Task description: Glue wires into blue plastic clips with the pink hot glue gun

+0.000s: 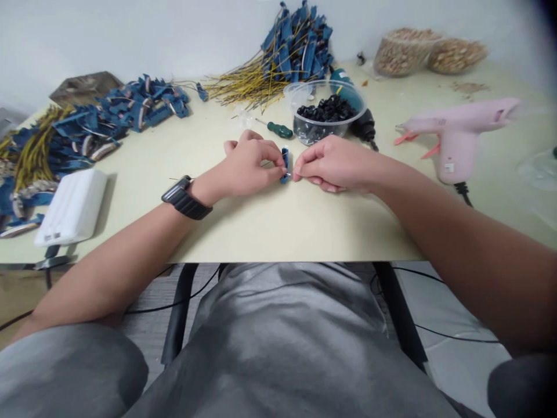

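Note:
A small blue plastic connector [285,165] stands upright between my two hands at the middle of the pale table [278,232]. My left hand [248,165] pinches it with thumb and fingertips. My right hand [333,165] comes in from the other side, its fingertips closed at the connector's lower end on a bright, thin metal bit [289,174]. Part of the connector is hidden by my fingers. A black watch [186,197] sits on my left wrist.
Behind my hands lie a green-handled screwdriver [278,130] and a plastic bowl of black parts [324,110]. A pink glue gun [452,136] stands right. Bundles of blue connectors with yellow wires [296,58] pile along the back and left, near a white block [72,207].

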`<state>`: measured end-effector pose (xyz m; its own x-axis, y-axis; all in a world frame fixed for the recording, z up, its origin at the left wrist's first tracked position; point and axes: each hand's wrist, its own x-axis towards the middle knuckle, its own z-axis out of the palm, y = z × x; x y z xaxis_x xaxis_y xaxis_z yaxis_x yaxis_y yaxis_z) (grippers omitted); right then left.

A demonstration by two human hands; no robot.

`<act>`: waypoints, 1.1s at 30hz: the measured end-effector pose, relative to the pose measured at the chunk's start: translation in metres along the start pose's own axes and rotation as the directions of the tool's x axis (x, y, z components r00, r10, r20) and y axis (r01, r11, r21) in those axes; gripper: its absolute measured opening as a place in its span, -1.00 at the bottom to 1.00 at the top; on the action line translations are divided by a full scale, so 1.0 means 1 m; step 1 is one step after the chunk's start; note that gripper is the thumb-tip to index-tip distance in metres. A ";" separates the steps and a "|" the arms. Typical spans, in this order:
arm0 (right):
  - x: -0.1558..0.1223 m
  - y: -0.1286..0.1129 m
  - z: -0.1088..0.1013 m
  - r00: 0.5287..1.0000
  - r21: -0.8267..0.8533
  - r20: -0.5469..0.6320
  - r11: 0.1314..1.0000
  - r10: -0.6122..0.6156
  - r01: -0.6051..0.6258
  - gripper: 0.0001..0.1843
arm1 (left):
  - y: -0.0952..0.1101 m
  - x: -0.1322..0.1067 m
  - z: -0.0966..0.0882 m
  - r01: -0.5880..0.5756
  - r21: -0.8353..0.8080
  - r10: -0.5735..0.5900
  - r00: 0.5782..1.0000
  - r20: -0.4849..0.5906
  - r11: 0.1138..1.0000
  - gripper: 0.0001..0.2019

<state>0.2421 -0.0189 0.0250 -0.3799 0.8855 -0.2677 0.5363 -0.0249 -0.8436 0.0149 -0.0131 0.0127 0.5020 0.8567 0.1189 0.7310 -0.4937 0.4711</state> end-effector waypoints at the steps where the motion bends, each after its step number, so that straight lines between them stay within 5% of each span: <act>1: -0.002 -0.001 -0.002 1.000 -0.035 -0.018 0.999 -0.023 0.022 -0.78 | 0.000 0.000 0.000 0.003 0.002 -0.003 1.000 0.004 1.000 -0.80; 12: 0.010 0.014 0.005 0.947 -0.241 -0.090 0.929 -0.310 0.281 -0.85 | 0.002 0.000 0.001 0.000 -0.010 0.000 1.000 0.000 1.000 -0.82; 33: 0.008 0.011 0.007 0.999 0.046 -0.001 0.998 -0.053 0.053 -0.84 | -0.011 -0.002 -0.013 -0.097 -0.009 0.098 0.991 0.094 0.995 -0.64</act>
<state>0.2396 -0.0150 0.0100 -0.4067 0.8862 -0.2218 0.4804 0.0009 -0.8771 -0.0002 -0.0071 0.0185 0.6120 0.7866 0.0820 0.6744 -0.5732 0.4654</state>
